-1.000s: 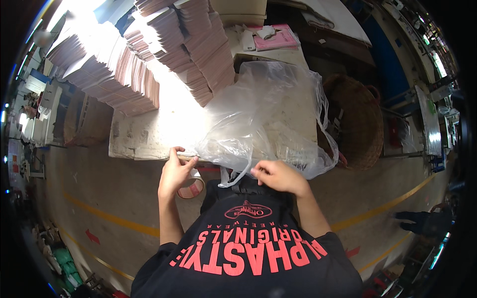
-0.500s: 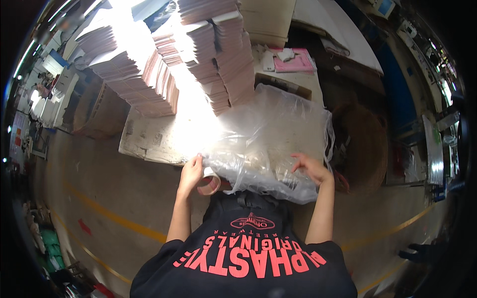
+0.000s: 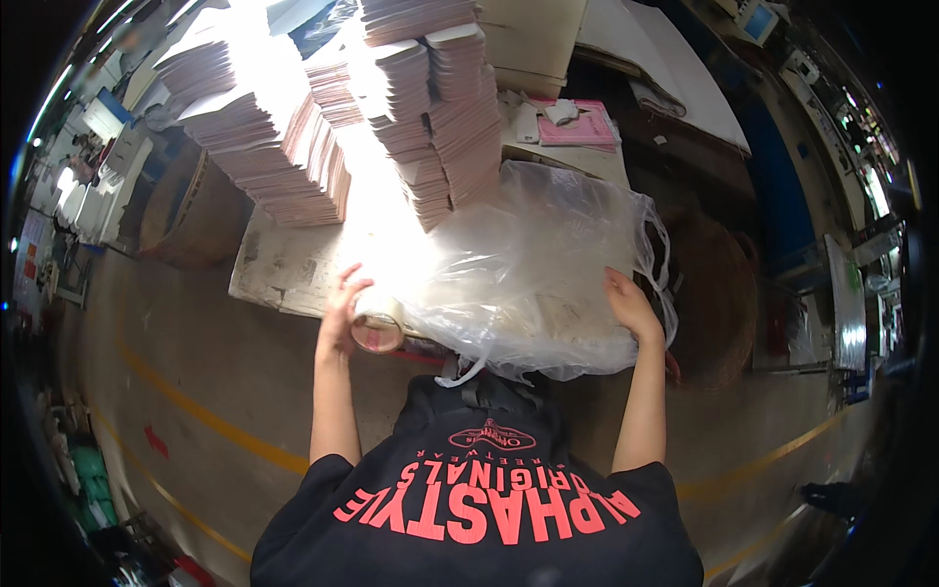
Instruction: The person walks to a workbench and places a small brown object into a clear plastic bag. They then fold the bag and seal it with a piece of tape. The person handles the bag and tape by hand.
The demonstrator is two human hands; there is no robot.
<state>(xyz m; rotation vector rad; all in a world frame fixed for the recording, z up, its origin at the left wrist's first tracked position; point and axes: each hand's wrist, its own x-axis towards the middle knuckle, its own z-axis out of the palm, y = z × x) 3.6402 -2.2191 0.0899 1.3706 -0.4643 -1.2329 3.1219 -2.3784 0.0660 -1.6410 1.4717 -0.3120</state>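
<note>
Bag [image 3: 548, 245], paper stacks [image 3: 462, 127] on table [image 3: 284, 269]

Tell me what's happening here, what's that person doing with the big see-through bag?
A person is standing at a table with a clear plastic bag spread over it, its near edge hanging down. Their left hand is by the table's front edge, with a roll of tape against it. Their right hand is open over the bag's right side. Tall stacks of pinkish sheets stand behind, on the left.
</note>
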